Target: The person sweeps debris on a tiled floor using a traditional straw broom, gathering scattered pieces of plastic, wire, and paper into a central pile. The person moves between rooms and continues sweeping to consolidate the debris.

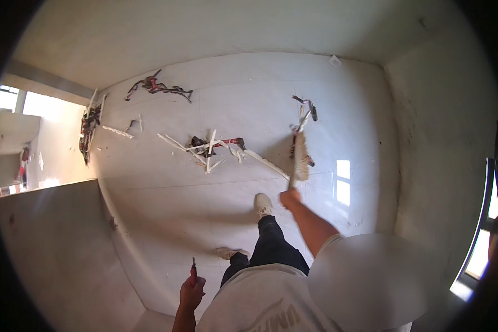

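My right hand (289,197) is stretched forward and closed on the lower end of a long pale stick-like tool (300,160), which has a broader pale part just above the hand. Its far end points toward a small heap of dark and red scraps (307,106) on the tiled floor (166,205). My left hand (191,292) is low by my side, gripping a small red-handled tool (193,270) that points upward. My dark trousers and pale shoes (263,204) show between the two hands.
White strips and red-black cable scraps (211,146) lie in the middle of the floor. Further heaps sit at the back (157,87) and by the left doorway (87,128). A grey wall (50,249) is close on the left, a window (481,238) on the right.
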The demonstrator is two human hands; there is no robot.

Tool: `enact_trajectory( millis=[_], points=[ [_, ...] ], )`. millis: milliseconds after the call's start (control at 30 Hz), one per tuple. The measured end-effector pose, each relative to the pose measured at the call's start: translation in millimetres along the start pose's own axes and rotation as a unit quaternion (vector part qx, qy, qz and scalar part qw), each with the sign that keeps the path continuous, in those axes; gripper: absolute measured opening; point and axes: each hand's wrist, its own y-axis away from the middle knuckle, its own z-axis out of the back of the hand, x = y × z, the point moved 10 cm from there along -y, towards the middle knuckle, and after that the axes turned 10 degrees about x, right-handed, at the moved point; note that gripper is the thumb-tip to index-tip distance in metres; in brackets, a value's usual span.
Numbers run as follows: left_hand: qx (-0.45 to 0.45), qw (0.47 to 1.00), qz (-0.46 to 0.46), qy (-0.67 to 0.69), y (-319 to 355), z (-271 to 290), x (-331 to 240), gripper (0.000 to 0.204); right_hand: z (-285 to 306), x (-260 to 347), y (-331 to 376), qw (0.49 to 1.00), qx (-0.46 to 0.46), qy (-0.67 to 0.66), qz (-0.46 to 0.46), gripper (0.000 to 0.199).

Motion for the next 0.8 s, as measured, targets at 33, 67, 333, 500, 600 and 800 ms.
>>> enact_trajectory(
  millis=[33,67,333,500,600,800],
  points=[
    [0.001,1.000,-0.009,0.023,-2.0,0.3,-4.9,0.024,-36.8,27.0,4.0,0.999,0.032,0.029,0.032,0.034],
    [-0.007,1.000,-0.006,0.030,-3.1,3.5,-4.3,0.024,-61.7,64.6,35.5,0.996,0.011,0.065,0.058,0.041],
    [-0.045,0.996,0.059,0.042,-15.2,52.5,63.9,0.024,-195.9,226.7,128.5,0.934,0.286,0.079,0.199,0.025],
    [-0.037,0.992,0.068,0.098,-52.4,102.6,130.1,0.023,-98.4,215.6,133.6,0.943,0.114,0.085,0.301,0.047],
    [-0.052,0.986,0.098,0.124,-67.1,123.1,159.7,0.023,-31.3,160.5,173.3,0.952,0.025,0.197,0.233,0.053],
    [-0.043,0.986,0.060,0.152,-86.0,131.7,152.2,0.026,50.1,-57.2,127.9,1.000,-0.025,0.006,-0.008,0.043]
  ],
)
